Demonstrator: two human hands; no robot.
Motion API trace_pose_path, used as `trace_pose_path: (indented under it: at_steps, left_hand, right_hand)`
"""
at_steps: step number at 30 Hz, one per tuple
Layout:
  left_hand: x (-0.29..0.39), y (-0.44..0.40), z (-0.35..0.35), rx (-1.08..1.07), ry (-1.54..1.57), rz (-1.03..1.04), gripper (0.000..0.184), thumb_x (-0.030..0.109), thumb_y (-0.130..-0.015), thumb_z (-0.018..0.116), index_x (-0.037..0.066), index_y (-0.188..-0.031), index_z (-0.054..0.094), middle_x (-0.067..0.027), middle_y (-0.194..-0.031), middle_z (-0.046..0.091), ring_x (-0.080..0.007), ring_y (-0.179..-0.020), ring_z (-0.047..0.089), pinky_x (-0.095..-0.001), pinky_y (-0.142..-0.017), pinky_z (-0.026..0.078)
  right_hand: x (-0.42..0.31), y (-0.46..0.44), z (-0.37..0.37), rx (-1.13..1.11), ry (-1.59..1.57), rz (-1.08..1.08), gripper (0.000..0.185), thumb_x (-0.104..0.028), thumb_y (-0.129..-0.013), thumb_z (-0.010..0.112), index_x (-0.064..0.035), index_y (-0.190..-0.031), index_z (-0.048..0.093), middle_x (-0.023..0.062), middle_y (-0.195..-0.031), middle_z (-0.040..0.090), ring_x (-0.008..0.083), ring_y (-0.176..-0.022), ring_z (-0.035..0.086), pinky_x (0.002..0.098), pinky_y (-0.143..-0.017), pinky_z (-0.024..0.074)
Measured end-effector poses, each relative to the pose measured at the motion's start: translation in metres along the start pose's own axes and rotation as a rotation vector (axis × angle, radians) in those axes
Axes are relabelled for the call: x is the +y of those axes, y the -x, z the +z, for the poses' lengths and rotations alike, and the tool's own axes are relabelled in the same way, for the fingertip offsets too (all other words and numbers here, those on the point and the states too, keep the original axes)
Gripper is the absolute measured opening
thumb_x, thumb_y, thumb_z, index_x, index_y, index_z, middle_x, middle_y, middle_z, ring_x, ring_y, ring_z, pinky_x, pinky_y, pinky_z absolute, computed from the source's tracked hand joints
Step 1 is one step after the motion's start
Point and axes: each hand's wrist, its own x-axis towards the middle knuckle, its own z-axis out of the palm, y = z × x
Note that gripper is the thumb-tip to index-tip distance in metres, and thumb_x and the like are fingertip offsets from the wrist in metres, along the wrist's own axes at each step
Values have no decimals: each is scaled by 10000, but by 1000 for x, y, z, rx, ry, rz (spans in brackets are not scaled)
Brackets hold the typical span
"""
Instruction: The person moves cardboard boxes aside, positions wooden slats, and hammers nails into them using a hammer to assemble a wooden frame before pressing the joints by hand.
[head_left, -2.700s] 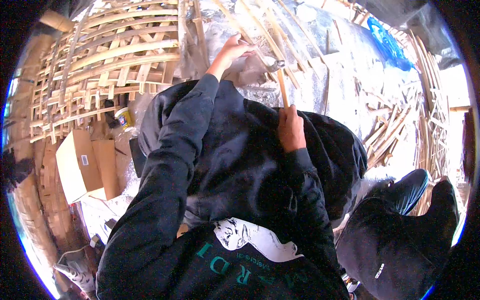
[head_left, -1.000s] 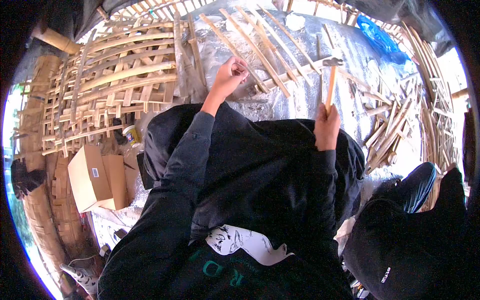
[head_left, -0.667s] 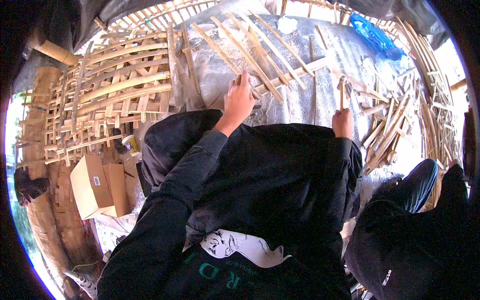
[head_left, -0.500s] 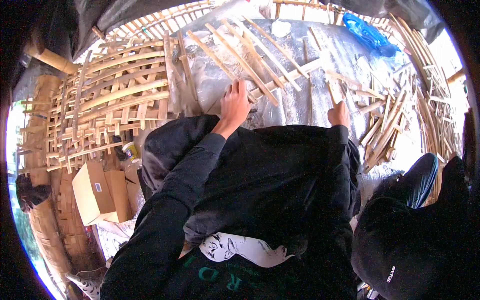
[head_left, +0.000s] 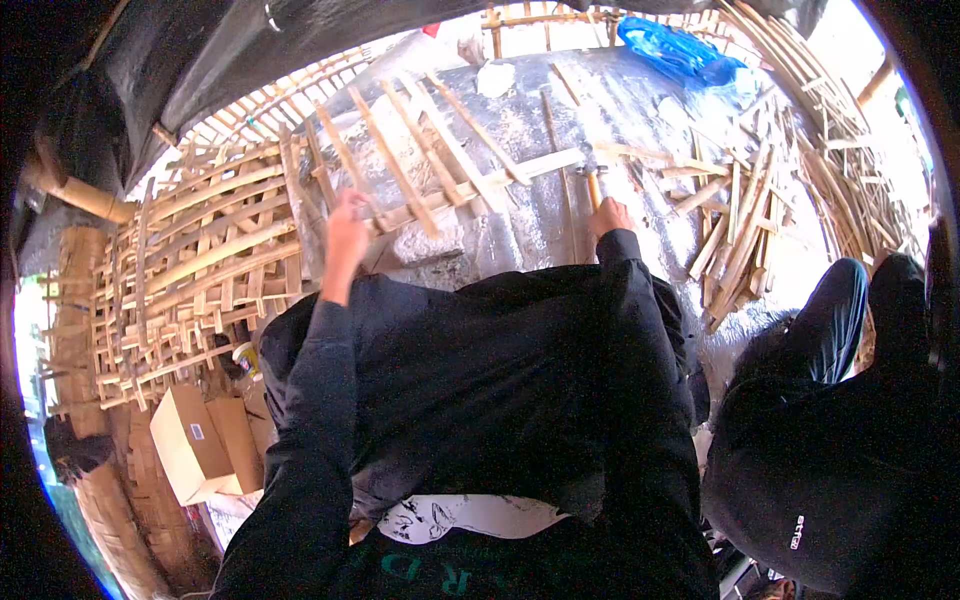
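My right hand (head_left: 612,217) is closed round the wooden handle of a hammer (head_left: 594,184), whose metal head lies at the right end of a pale crosspiece (head_left: 535,167). Several thin bamboo strips (head_left: 392,165) slant across that crosspiece on the silvery sheet. Near the crosspiece's left end is my left hand (head_left: 347,222), smeared by motion. Its fingers are blurred, so whether they grip anything is unclear.
A woven bamboo lattice (head_left: 215,240) stands at the left, above an open cardboard box (head_left: 190,445). Loose bamboo pieces (head_left: 740,220) lie in a pile at the right. Behind is a blue plastic bag (head_left: 685,55). Another person (head_left: 810,440) sits at the lower right.
The view has swung, shifting the strips leftward. My left hand has moved left from the near end of the strips. The hammer has come down from its raised position to the crosspiece's right end.
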Motion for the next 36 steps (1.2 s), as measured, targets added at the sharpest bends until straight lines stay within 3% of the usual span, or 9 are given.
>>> trace_pose_path:
  at_steps: [3, 6, 9, 13, 15, 17, 22, 30, 36]
  left_hand:
    - [-53, -18, -28, 74, 51, 17, 222, -13, -927, 407, 100, -1065, 541, -100, -1064, 591, -261, -925, 589, -398, -817, 465]
    - [-79, -31, -52, 36, 299, -282, 201, 13, -931, 431, 75, -1087, 541, -48, -1003, 560, -135, -845, 511, -298, -758, 434]
    - [-172, -44, -56, 31, 267, -327, 183, 27, -927, 438, 89, -1066, 540, -42, -951, 557, -121, -815, 529, -286, -700, 441]
    - [-133, -32, -75, 42, 437, -606, 157, 51, -929, 446, 102, -1056, 522, -43, -913, 553, -130, -698, 554, -294, -575, 447]
    - [-123, -27, -73, 15, 302, -688, 141, 58, -926, 454, 104, -1054, 493, -76, -909, 555, -140, -583, 557, -296, -454, 408]
    - [-133, -34, -60, 33, 192, -662, 160, 47, -923, 442, 102, -1071, 466, -114, -923, 566, -163, -535, 564, -292, -391, 379]
    - [-154, -29, -22, -88, -383, -368, 146, 95, -854, 488, 36, -968, 556, -193, -985, 639, -348, -914, 641, -510, -805, 482]
    - [-179, -15, 14, 51, -400, -351, 198, 151, -846, 491, 8, -972, 546, -284, -920, 631, -471, -924, 615, -549, -824, 464]
    - [-112, -10, -6, 367, -114, -269, 253, -27, -776, 507, -9, -1024, 459, -296, -904, 616, -487, -900, 598, -551, -797, 453]
  right_hand:
    - [5, -27, 11, 149, -17, -27, 333, -188, -843, 572, -16, -1123, 627, 243, -1188, 615, 420, -1130, 571, 500, -919, 471]
    - [-1, -53, 1, 411, 78, -38, 303, -173, -871, 540, -28, -1127, 609, 221, -1304, 535, 444, -1203, 494, 529, -938, 446]
    - [15, -93, -9, 522, 311, -17, 410, -131, -895, 513, -115, -1304, 539, 117, -1442, 416, 428, -1276, 423, 648, -977, 380]
    - [74, -149, 12, 603, 388, -58, 489, -154, -914, 504, -233, -1394, 460, 26, -1491, 390, 376, -1361, 340, 796, -953, 272]
    - [75, -147, 5, 358, 434, 90, 464, -268, -914, 534, -280, -1376, 487, 6, -1507, 380, 378, -1361, 327, 727, -963, 310]
    - [96, -164, 26, 631, 513, -5, 347, -260, -900, 549, -257, -1245, 587, 79, -1425, 460, 373, -1314, 368, 709, -909, 319]
    - [34, -136, -28, 599, 451, -118, 259, -149, -882, 542, -218, -1112, 639, 71, -1195, 535, 333, -1176, 449, 583, -875, 415]
    - [-151, 4, -151, 899, -118, -626, 416, 77, -771, 585, -133, -1122, 663, 82, -1077, 548, 256, -890, 583, 375, -710, 501]
    - [-201, 79, -150, 888, -441, -1045, 384, 118, -731, 629, -56, -1070, 683, 127, -968, 561, 307, -918, 552, 378, -813, 458]
